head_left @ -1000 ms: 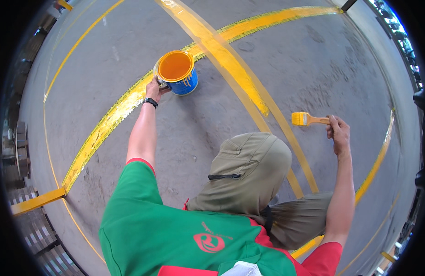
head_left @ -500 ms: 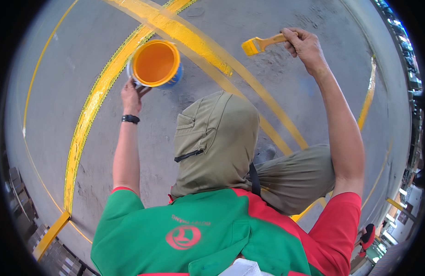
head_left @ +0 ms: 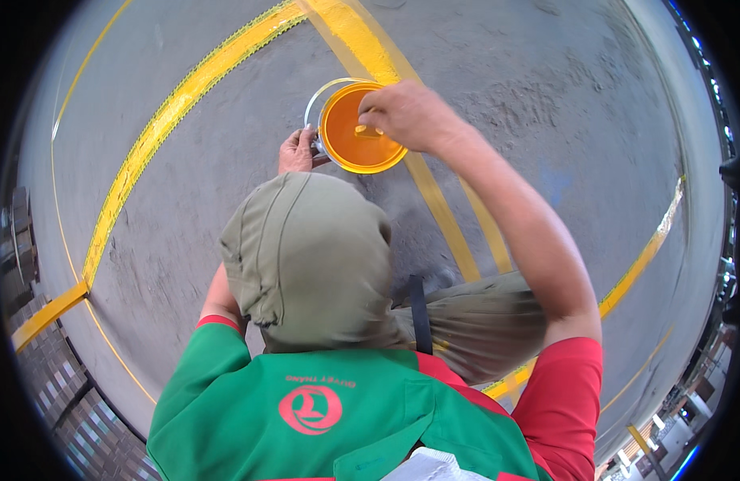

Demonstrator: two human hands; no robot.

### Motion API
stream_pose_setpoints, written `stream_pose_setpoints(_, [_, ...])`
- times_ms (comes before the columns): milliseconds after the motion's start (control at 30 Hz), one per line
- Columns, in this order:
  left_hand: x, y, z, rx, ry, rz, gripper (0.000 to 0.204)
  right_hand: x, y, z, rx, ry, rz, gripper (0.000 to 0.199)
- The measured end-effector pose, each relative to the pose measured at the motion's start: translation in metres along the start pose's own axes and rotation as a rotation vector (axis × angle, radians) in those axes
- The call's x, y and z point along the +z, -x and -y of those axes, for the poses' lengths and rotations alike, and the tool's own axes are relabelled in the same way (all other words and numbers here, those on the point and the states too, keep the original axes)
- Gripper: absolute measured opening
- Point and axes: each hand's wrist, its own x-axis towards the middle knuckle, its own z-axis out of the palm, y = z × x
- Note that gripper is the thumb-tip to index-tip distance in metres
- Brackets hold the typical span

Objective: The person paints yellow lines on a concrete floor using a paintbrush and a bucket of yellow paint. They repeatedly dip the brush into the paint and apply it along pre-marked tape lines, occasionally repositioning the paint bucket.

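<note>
A small can (head_left: 335, 94) full of orange-yellow paint stands on the grey concrete floor beside a painted yellow line (head_left: 362, 36). My left hand (head_left: 298, 151) grips the can at its near left rim. Over the can's opening my right hand (head_left: 410, 116) is closed on a paintbrush (head_left: 368, 131). Only a short bit of the brush shows below my fingers, down in the paint. The can's lower side is hidden behind my hooded head (head_left: 310, 256).
Several yellow lines cross the concrete: a broad curved one (head_left: 145, 152) at left, thinner ones (head_left: 458, 240) running toward my knee, another (head_left: 642, 256) at right. Block paving (head_left: 57, 377) lies at lower left. My olive trouser leg (head_left: 482, 321) fills the lower middle.
My right hand has swung the brush from out over the yellow line at right into the paint can. My left hand has stayed on the can, which now lies closer in front of me.
</note>
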Motion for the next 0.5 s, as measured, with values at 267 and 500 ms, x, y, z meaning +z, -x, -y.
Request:
stream_pose_setpoints(267, [-0.018,-0.006,0.017,-0.021,0.052,0.096,0.035,0.087,-0.031,-0.017,0.023,0.236,0.199,0.019])
stream_pose_setpoints(500, [-0.024,-0.042,-0.007,0.046,-0.062,0.169,0.033,0.030,-0.013,-0.016,0.185,-0.200,-0.169,0.022])
